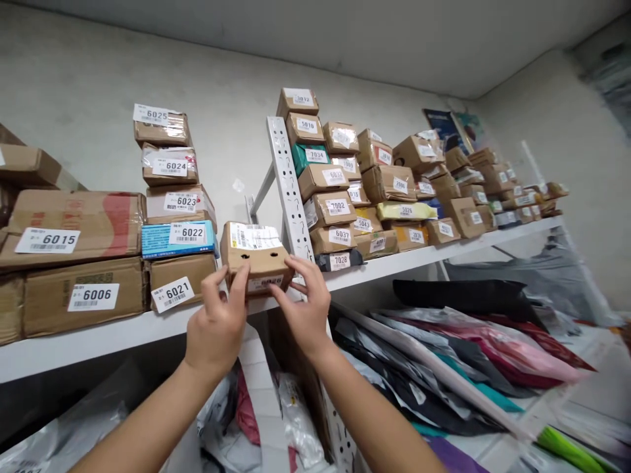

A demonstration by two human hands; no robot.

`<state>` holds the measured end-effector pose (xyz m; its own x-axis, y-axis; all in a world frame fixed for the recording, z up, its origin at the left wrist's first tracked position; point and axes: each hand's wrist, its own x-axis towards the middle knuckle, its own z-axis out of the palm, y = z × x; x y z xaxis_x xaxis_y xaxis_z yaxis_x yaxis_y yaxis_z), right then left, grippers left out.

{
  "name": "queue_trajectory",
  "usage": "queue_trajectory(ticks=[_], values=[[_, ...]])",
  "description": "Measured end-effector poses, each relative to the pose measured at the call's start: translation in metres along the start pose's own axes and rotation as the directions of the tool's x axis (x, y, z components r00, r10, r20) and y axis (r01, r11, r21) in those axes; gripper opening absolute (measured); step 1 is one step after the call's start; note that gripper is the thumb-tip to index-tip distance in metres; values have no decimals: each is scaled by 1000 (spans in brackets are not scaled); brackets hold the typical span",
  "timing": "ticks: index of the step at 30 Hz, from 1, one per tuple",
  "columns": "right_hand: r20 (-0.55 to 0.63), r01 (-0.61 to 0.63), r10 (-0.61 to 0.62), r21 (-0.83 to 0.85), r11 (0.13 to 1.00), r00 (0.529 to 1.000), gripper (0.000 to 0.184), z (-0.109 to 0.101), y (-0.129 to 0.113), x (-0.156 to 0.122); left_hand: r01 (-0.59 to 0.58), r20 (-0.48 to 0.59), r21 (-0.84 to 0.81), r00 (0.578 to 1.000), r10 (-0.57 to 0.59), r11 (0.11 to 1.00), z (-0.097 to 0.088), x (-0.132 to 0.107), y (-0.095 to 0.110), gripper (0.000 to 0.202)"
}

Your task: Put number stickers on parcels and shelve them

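A small cardboard box (259,263) with two round holes in its top sits at the shelf edge, tilted a little toward me. Its top carries a white shipping label, and its front shows a sticker that seems to read 6026. My left hand (219,315) grips the box's left front corner with bent fingers. On the right side, my right hand (308,302) has its thumb at the front sticker and its fingers on the corner. A long white strip of labels (263,394) hangs down just below the box, between my forearms; its upper end is hidden.
Left of the box stand stacked parcels, including a blue box (177,238) and a carton marked 6015 (73,220). A perforated white upright (290,190) rises close on the right, followed by more parcels (332,207). Plastic mailer bags (444,355) fill the lower shelf.
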<state>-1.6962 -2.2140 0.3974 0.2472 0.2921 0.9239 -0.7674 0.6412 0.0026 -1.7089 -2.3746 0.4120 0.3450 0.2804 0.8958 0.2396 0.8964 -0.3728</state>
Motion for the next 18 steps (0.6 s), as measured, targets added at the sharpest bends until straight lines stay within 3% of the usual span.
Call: queue_trajectory(ticks=[3,6,9,18], values=[[-91,138,-140,-24,990,986,50,-1,8,-26,-89,-188,-15,978,84,996,8,-22,0,60],[-128,274,-281,-73,959,951,56,-1,16,-42,-109,-272,-41,958,94,993,15,-35,-1,56],[-114,326,-336,-100,940,935,57,0,18,-47,-85,-270,-74,961,62,994,19,-41,-2,54],[-96,322,-329,-83,943,939,59,3,22,-48,-49,-226,-97,974,26,994,23,-47,-5,51]])
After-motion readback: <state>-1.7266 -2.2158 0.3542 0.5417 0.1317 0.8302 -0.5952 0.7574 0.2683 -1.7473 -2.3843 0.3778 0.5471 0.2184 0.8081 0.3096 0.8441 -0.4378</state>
